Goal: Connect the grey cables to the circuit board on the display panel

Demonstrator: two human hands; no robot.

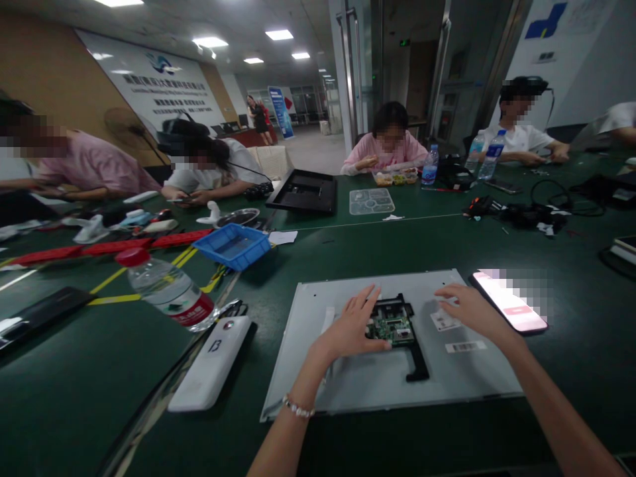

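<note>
A grey metal panel (377, 371), flat and matte, lies on the green table (497, 245) straight in front of the person, and near its middle sits a small green circuit board (392, 324) studded with tiny parts, framed by a black plastic bracket (416, 361) that runs down toward 6 o'clock. The left hand (354, 324) rests at the board's 9 o'clock edge, fingers spread and loosely open, the thumb lying along the board's lower edge; it clamps nothing, only touches. A beaded bracelet (298, 407) circles that wrist. The right hand (470, 308) lies at 3 o'clock of the board, fingers slack and apart, fingertips on the bare panel just beside a white label (444, 320); it holds nothing. A barcode sticker (466, 346) sits below that hand. Just off the panel at 2 o'clock lies a phone (507, 301) with a lit screen. At 9 o'clock a white rounded power bank (211, 361) lies flat, and past it, toward 10 o'clock, a clear plastic bottle (166, 288) with a red cap and red label lies on its side. Farther at 11 o'clock stands a blue plastic tray (232, 246), and at 12 o'clock a clear compartment box (371, 201) beside a black frame (304, 191). Other people sit around the far edge of the table.
</note>
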